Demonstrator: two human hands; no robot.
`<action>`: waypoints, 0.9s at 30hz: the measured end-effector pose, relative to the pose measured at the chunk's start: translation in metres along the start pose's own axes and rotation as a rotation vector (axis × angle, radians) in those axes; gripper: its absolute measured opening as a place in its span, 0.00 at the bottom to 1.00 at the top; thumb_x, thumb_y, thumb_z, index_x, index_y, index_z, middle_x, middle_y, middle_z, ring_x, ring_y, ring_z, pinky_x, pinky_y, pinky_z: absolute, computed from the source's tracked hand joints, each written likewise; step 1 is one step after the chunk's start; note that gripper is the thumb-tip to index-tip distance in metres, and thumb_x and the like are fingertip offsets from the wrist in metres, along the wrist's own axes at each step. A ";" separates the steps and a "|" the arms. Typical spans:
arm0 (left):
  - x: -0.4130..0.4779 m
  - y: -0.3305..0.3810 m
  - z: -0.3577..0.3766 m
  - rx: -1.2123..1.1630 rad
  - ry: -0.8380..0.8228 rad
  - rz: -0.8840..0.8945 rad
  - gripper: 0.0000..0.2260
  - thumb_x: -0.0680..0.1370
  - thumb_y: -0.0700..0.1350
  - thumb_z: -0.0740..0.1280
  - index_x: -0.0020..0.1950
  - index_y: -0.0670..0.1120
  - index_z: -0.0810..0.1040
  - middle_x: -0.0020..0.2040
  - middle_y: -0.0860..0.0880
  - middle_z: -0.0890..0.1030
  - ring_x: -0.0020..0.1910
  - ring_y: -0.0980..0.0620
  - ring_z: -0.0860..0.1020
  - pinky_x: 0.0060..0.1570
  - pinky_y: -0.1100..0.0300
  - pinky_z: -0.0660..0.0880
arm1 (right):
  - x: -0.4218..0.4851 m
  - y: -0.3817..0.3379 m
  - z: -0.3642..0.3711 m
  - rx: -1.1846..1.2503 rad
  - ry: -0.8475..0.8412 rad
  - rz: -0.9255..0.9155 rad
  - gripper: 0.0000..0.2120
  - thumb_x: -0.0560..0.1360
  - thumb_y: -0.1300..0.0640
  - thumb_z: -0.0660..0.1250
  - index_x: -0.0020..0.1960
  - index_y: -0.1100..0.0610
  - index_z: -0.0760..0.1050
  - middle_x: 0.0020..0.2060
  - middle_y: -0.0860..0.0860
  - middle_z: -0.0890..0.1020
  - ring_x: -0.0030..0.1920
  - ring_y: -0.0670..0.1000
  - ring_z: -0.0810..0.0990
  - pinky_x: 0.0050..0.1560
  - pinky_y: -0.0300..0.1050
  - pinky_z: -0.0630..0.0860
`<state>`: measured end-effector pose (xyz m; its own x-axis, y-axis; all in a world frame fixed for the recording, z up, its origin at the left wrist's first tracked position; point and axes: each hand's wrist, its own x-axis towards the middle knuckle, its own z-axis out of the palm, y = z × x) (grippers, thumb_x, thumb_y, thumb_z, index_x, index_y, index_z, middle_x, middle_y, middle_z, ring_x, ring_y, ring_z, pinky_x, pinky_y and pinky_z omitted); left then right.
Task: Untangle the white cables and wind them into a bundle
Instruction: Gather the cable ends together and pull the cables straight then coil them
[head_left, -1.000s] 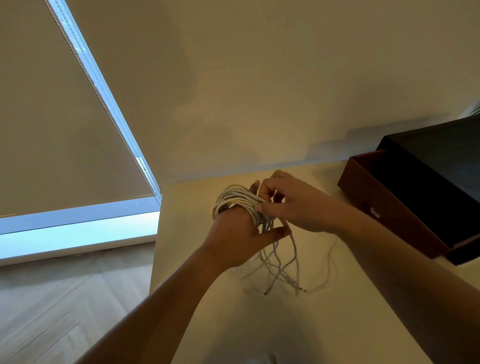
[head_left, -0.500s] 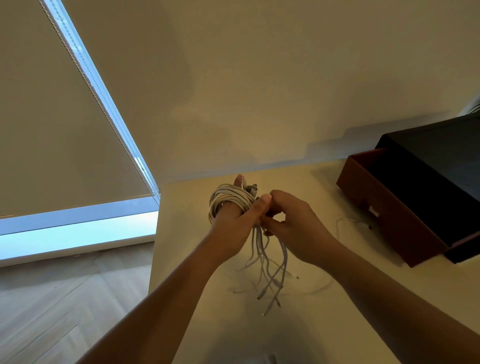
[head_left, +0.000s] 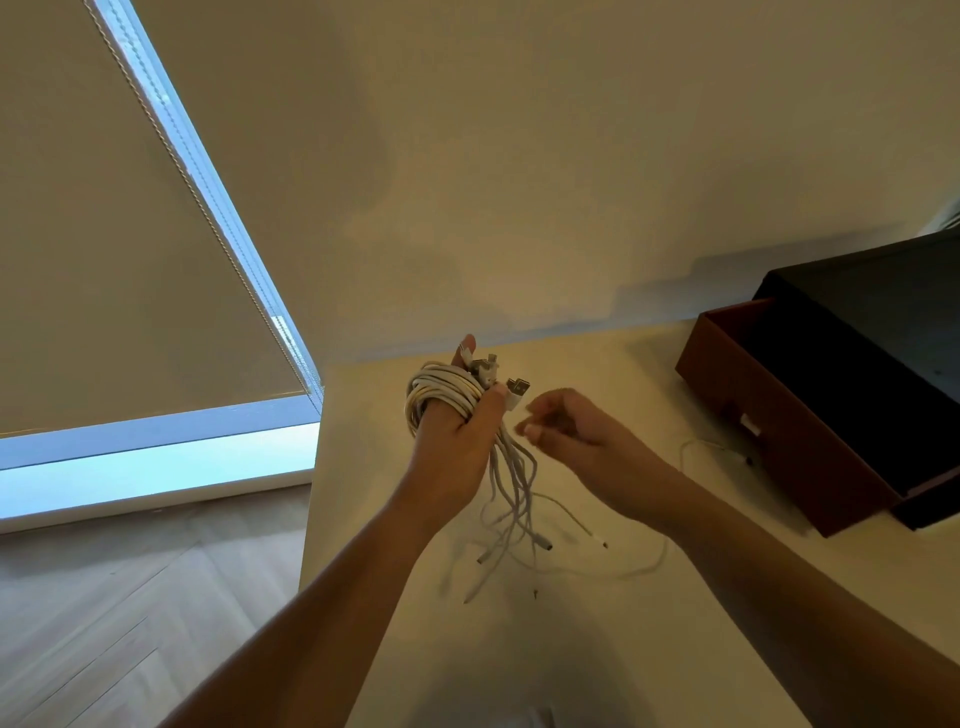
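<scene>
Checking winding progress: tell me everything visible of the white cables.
The white cables are thin, smooth, plastic-looking cords, mostly coiled round the fingers of the left hand, held above the table. Plugs stick up by the thumb. Loose tails hang from the palm towards the table. One strand lies apart, near the brown box.

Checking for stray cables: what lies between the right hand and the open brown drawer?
In the head view, one thin white cable lies loose on the table between the right hand and the brown drawer; nothing else shows there.
</scene>
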<state>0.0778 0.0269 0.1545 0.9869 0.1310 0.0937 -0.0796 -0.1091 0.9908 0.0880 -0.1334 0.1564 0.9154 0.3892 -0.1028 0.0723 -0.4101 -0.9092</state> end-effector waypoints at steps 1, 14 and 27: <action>-0.001 0.002 0.001 -0.002 -0.001 -0.006 0.26 0.81 0.40 0.61 0.78 0.48 0.58 0.58 0.54 0.77 0.57 0.57 0.77 0.64 0.49 0.73 | 0.000 0.002 0.004 0.020 -0.083 0.035 0.09 0.79 0.51 0.63 0.57 0.50 0.72 0.49 0.47 0.81 0.52 0.45 0.79 0.59 0.46 0.75; 0.011 0.001 -0.011 0.052 -0.010 0.105 0.27 0.76 0.45 0.67 0.74 0.57 0.62 0.49 0.54 0.77 0.49 0.64 0.75 0.56 0.65 0.72 | -0.007 -0.009 0.008 -0.035 -0.144 -0.031 0.11 0.79 0.56 0.63 0.40 0.53 0.78 0.33 0.48 0.80 0.38 0.56 0.79 0.45 0.54 0.77; 0.000 -0.004 -0.009 0.588 -0.248 0.287 0.31 0.74 0.47 0.64 0.77 0.48 0.61 0.47 0.60 0.76 0.51 0.59 0.77 0.53 0.67 0.69 | 0.009 -0.036 -0.018 -0.192 0.405 -0.358 0.06 0.77 0.60 0.63 0.50 0.51 0.76 0.48 0.48 0.75 0.48 0.44 0.74 0.47 0.34 0.71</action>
<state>0.0765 0.0362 0.1512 0.9466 -0.2043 0.2493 -0.3221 -0.6302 0.7064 0.1012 -0.1301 0.1959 0.8964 0.2002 0.3954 0.4420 -0.4676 -0.7655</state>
